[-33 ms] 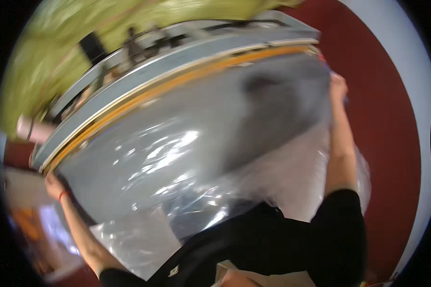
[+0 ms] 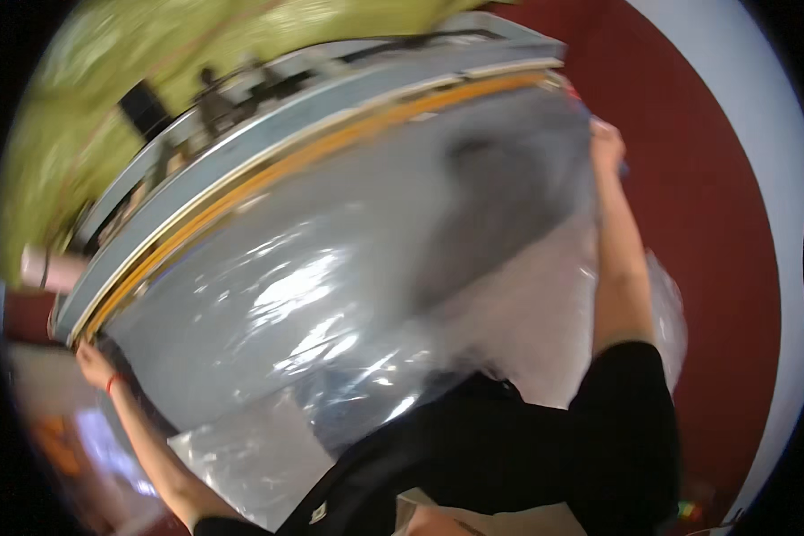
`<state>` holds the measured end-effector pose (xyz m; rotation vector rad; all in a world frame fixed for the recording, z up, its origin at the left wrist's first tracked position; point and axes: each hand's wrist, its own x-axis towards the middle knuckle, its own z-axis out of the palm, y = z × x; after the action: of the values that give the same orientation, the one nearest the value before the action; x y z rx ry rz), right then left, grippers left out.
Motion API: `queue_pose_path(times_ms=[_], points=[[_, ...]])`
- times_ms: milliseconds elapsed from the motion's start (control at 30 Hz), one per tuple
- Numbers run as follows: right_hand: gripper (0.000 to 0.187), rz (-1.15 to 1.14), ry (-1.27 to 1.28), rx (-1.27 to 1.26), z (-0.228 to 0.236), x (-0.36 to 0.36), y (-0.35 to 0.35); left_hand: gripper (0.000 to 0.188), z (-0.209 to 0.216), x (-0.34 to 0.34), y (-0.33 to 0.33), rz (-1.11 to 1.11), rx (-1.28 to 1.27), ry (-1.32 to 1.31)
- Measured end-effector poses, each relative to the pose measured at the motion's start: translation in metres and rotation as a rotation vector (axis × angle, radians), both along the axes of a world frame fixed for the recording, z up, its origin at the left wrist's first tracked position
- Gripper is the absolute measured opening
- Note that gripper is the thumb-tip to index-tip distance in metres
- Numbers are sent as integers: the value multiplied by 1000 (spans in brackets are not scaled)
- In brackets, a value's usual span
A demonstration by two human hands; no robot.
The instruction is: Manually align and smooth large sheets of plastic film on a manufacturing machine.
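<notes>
A large sheet of clear plastic film (image 2: 299,290) lies spread over a grey work surface, shiny and wrinkled on its near side. Its far edge runs along a long, pale grey metal bar (image 2: 241,150) with an orange strip (image 2: 281,170) on the near side. At the bar's left end, my left hand (image 2: 95,364) is closed at the film's corner, a red string round its wrist. My right hand (image 2: 607,147) is closed at the film's far right edge, close to the bar's right end. Motion blur softens the fingers of both hands.
Behind the bar stand dark metal parts (image 2: 214,103) and a black block (image 2: 145,109). A pink cylinder (image 2: 54,268) sits at its left end. Yellow-green sheeting (image 2: 80,107) covers the back. Red floor (image 2: 688,232) and a pale wall (image 2: 759,205) lie to the right.
The bar, film and both hands sit a little farther left in the picture. Both hands keep their places at the two ends of the bar.
</notes>
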<state>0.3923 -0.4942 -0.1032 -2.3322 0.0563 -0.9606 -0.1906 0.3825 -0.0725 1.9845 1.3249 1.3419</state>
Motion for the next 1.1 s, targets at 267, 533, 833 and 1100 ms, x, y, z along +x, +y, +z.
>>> queue_pose_path(times_ms=[267,533,833,1100], points=[[18,261,237,588,15,-16,-20,27,78,217,-432,-1337,-756,56],[23,367,257,743,22,-17,-5,57,-22,255,-691,-1721,108,351],[24,396,318,749,19,-12,-13,21,44,230,-628,-2436,-825,478],[34,218,199,385,4,5,-31,15,99,193,-537,-2922,-904,-1667]])
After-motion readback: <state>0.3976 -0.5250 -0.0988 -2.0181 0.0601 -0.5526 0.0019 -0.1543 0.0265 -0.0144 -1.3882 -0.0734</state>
